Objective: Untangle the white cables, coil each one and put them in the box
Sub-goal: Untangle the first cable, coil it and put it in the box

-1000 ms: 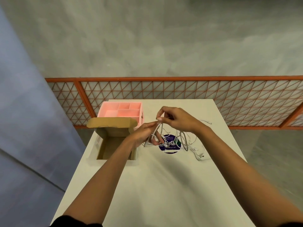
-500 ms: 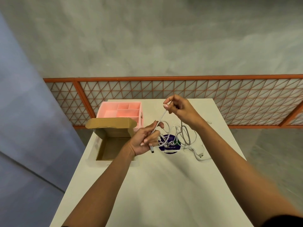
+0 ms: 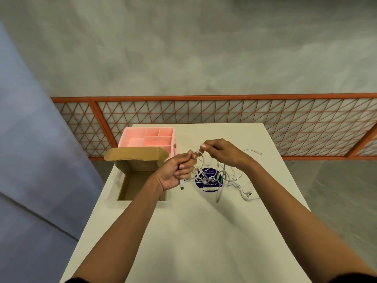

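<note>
Above the far half of the white table [image 3: 183, 231], your left hand [image 3: 175, 173] is closed around a white cable, its plug [image 3: 181, 185] sticking out below the fist. Your right hand [image 3: 221, 152] pinches a strand of the same bundle at the fingertips, just beside your left fingers. The tangled white cables [image 3: 220, 176] hang in loops between and under both hands, over the round purple sticker [image 3: 210, 179]; loose ends trail to the right, one connector [image 3: 248, 194] lying on the tabletop near the right edge, another end [image 3: 259, 153] further back. The open cardboard box [image 3: 140, 180] sits against the table's left edge, flap up, your left wrist just over its right wall. A pink divided organizer [image 3: 151, 139] sits behind it at the far left corner. The near half of the table is bare apart from your forearms.
</note>
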